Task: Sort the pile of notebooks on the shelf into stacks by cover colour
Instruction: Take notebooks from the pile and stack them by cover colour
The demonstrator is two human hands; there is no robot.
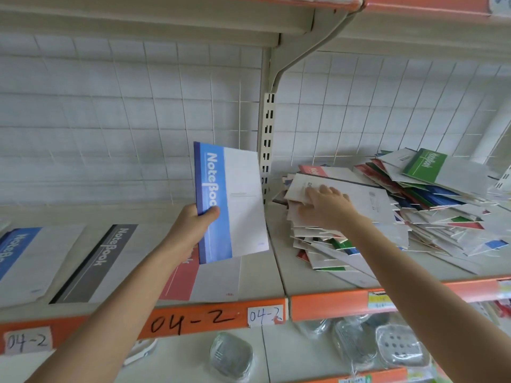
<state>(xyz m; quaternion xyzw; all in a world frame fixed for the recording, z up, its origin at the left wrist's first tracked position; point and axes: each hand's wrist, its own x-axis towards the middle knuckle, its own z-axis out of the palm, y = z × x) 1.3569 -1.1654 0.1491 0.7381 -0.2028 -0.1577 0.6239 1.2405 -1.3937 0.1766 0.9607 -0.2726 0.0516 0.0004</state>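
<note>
My left hand point(195, 225) grips a blue-and-white notebook point(235, 200) by its spine edge and holds it upright above the shelf. Under it lies a red notebook point(182, 280). Left of that lie a grey notebook point(99, 264) and another blue notebook point(16, 250), each flat on the shelf. My right hand point(325, 207) rests with spread fingers on a white-backed notebook point(359, 194) at the top of the mixed pile point(414, 217) on the right. A green notebook point(424, 164) tops the pile's far side.
The shelf has an orange front edge point(193, 319) with labels reading 04-2. A slotted upright post point(267, 139) and bracket divide the two bays. White wire grid backs the shelf. Packaged goods point(232, 355) sit on the shelf below.
</note>
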